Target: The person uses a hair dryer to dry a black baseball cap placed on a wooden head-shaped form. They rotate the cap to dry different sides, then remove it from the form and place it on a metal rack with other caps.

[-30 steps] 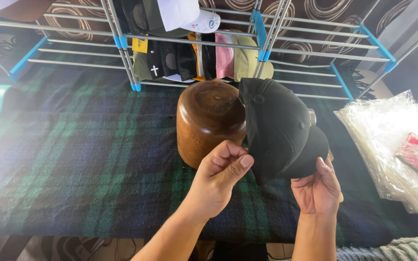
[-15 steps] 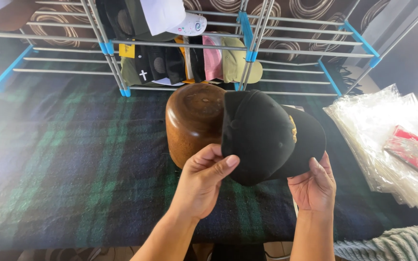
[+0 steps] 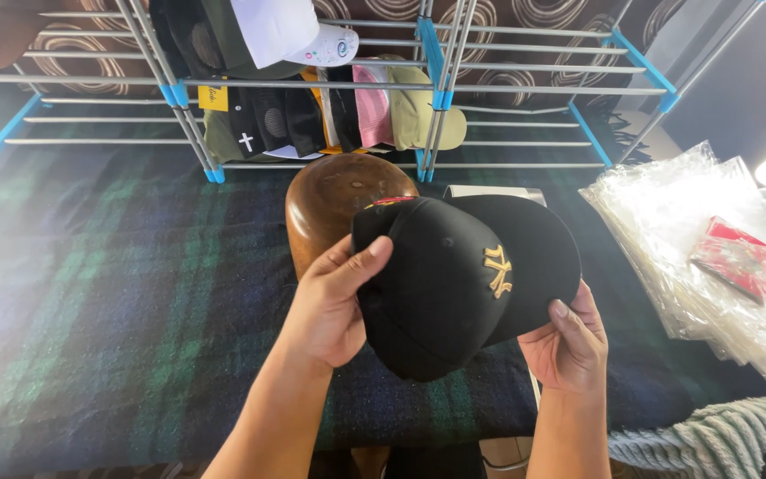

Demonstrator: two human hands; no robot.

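Fingers of the left hand (image 3: 334, 310) curl around the rear edge of a black cap (image 3: 454, 284), the thumb pressed flat on top of its crown; the right hand (image 3: 569, 346) pinches the cap's brim from below, thumb on the upper face. Both hands hold the cap up in the air, just in front of a rounded wooden block (image 3: 334, 200) that stands on a dark plaid cloth (image 3: 117, 302). Gold stitching shows on the cap's front. Behind the block, a metal rack (image 3: 436, 89) with blue joints carries a row of other caps (image 3: 330, 115). Clear plastic bags (image 3: 711, 257) lie to the right.
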